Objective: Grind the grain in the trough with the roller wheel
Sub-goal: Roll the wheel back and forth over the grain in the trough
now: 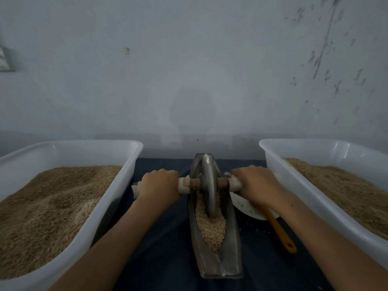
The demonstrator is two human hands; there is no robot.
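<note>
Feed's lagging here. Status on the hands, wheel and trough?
Both hands, left and right, gripping the axle. Roller wheel upright in trough, grain under it. Orange-handled tool beside trough, clear.

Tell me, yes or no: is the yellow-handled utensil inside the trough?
No, the yellow-handled utensil lies outside the trough, to its right.

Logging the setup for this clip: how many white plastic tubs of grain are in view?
2. The left tub sits beside the left hand; the right tub sits beside the right hand. Both run past the frame edges; none seems hidden.
</note>
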